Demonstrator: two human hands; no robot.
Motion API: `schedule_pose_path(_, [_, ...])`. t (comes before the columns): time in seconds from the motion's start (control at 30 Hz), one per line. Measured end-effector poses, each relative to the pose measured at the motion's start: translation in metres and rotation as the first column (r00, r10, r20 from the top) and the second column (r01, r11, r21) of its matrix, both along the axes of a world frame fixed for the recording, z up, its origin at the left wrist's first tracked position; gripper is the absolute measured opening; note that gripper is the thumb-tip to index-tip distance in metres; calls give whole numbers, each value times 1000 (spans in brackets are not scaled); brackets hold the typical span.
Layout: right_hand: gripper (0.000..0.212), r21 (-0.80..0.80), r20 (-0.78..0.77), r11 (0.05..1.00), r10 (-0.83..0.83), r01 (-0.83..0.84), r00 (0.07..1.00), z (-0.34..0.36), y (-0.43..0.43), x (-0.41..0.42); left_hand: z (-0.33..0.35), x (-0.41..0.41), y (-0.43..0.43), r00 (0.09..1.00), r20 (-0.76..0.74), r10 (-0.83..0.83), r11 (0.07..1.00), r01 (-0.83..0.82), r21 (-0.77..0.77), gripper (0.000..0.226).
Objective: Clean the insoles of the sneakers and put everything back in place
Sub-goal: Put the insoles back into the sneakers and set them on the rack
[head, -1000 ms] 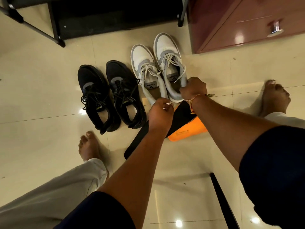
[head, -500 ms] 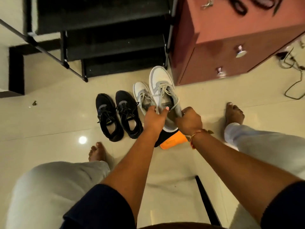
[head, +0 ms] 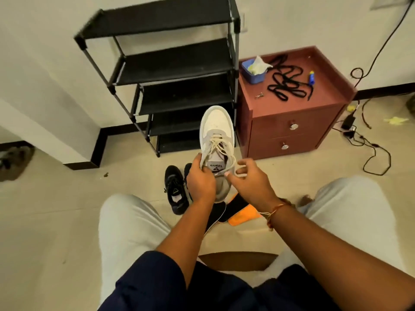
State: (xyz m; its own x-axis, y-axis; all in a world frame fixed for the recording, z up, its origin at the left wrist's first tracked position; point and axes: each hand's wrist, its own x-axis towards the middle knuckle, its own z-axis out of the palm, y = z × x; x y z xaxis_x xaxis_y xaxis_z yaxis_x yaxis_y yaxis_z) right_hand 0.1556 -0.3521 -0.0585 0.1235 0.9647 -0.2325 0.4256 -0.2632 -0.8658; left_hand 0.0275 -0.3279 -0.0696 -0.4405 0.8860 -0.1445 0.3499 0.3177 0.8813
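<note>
A white and grey sneaker is lifted off the floor, toe pointing away from me. My left hand grips its left side at the collar. My right hand is at the sneaker's right side, with a loop of its cream lace caught between thumb and fingers. Below the hands, a black insole and an orange-bottomed insole lie on the floor. A pair of black sneakers stands on the floor to the left, one mostly hidden by my left hand. The other white sneaker is out of sight.
A black shoe rack stands against the wall ahead. To its right is a red-brown drawer cabinet carrying a blue tub and black laces. Cables trail on the floor at the right. My knees frame the hands.
The white sneaker has been lifted from the floor and raised toward me. The view tilted up, bringing the rack and cabinet top into sight. My right hand shifted to the lace.
</note>
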Motion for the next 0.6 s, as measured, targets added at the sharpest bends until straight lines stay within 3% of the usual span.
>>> schedule_pose_path(0.2, [32, 158, -97, 987, -20, 35, 995, 24, -17, 4, 16, -6, -33, 998, -13, -61, 992, 62, 114, 43])
schedule_pose_path(0.6, [4, 161, -275, 986, 91, -48, 957, 6, 16, 37, -11, -10, -7, 998, 64, -12, 995, 6, 101, 35])
